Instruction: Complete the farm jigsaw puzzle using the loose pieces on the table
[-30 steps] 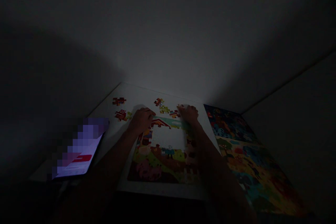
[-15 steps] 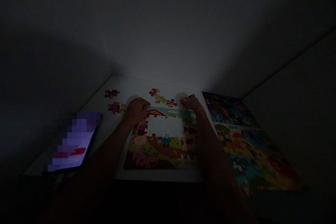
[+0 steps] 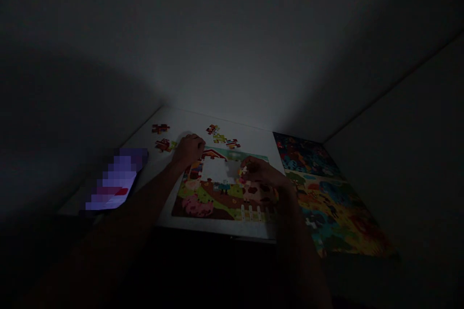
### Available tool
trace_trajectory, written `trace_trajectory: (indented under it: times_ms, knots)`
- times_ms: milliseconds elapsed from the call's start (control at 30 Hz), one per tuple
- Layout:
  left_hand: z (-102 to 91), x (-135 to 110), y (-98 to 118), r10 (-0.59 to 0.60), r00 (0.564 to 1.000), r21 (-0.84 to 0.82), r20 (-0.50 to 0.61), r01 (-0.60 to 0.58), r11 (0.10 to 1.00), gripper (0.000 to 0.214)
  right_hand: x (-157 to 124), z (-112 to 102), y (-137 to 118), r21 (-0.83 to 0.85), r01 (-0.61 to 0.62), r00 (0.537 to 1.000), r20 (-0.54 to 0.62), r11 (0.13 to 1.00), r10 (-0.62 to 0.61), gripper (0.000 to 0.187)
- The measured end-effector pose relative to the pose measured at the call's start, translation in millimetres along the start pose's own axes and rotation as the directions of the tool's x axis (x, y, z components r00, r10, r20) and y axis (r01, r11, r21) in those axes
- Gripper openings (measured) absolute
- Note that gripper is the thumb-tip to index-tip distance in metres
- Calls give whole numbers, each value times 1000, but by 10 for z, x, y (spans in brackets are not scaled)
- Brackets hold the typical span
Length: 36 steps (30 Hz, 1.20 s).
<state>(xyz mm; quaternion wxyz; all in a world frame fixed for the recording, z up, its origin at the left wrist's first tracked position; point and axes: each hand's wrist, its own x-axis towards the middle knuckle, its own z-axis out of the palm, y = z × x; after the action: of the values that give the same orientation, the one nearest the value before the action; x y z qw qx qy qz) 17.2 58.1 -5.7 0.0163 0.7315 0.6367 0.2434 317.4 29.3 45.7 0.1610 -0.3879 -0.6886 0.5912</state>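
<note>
Right hand (image 3: 261, 173), just moved in from the puzzle's top edge, clamps its fingers (image 3: 247, 166) on a small jigsaw piece (image 3: 242, 171) beside the white gap (image 3: 214, 170) in a farmyard jigsaw puzzle (image 3: 197, 205); left hand (image 3: 188, 150) rests at the gap's left, its grip unclear in the gloom.

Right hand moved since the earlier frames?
Yes: against the jigsaw puzzle, the right hand has come from the puzzle's far edge toward the person, and is now beside the unfilled gap.

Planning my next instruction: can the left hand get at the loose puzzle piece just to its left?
Probably yes. The left hand rests at the top edge of the jigsaw puzzle, and the loose piece lies close beside it on the white surface, with nothing visible between them.
</note>
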Motion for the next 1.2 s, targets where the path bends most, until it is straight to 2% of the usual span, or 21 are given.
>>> trace_trajectory:
  times_ms: [133,267,533,667,833,1000,1100,1200]
  knots:
    - [22,13,-5,-8,1000,23,6,7,1000,29,61,78,144,27,27,999,32,999,-28,34]
    - [4,19,5,4,1000,44,16,-5,999,28,136,62,210,24,31,999,-24,999,-31,32]
    - [-13,22,12,4,1000,35,5,-4,999,27,133,59,227,-25,75,995,-66,997,-76,34]
    - [-12,29,16,-8,1000,32,3,8,999,26,126,65,201,-58,44,997,-67,997,-48,34]
    - [-4,26,19,-14,1000,35,4,14,999,25,107,95,208,-133,10,985,-168,991,-33,34]
    - [6,25,11,-17,1000,40,4,17,999,23,96,106,241,-84,-68,985,-162,994,54,37]
    - [13,25,4,-15,1000,42,0,15,999,23,109,83,273,-104,-28,982,-187,994,8,30]
    - [20,25,-5,-17,1000,46,-3,17,999,23,128,47,271,-197,13,979,-199,980,-53,19]
